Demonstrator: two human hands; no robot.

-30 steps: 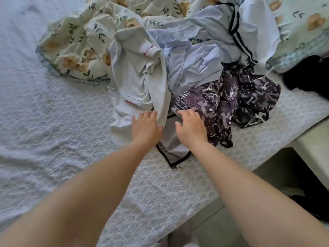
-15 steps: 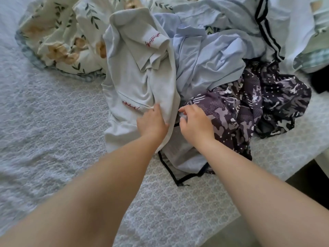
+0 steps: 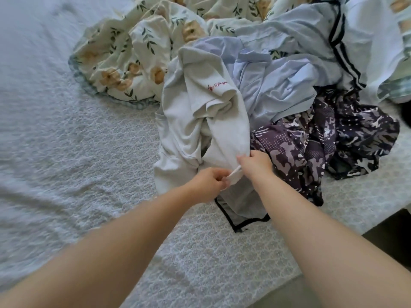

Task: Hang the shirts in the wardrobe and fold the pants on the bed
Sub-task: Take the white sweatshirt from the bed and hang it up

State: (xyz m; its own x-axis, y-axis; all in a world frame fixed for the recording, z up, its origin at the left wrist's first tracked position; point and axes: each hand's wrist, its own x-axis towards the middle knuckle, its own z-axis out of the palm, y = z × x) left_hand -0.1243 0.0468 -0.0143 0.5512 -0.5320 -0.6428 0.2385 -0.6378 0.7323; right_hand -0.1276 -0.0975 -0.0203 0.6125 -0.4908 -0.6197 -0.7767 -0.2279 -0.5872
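Observation:
A pale grey garment (image 3: 200,107) with small red script lies crumpled on top of a clothes pile on the bed. My left hand (image 3: 208,182) and my right hand (image 3: 255,162) both pinch its lower edge, lifting the cloth a little. To the right lies a purple camouflage garment (image 3: 329,143). Behind them is a light blue shirt (image 3: 278,90). A grey piece with black trim (image 3: 242,210) pokes out under my hands. Whether the grey garment is a shirt or pants is unclear.
A floral quilt (image 3: 133,58) is bunched at the back of the white textured bedspread (image 3: 77,163). A white garment with black stripes (image 3: 347,52) lies at the back right. The bed's edge runs along the right and bottom right, with floor (image 3: 289,294) beyond.
My hands went from lying flat on the pile to pinching the grey garment's edge and pulling it up and toward me. The view has shifted as my head moved.

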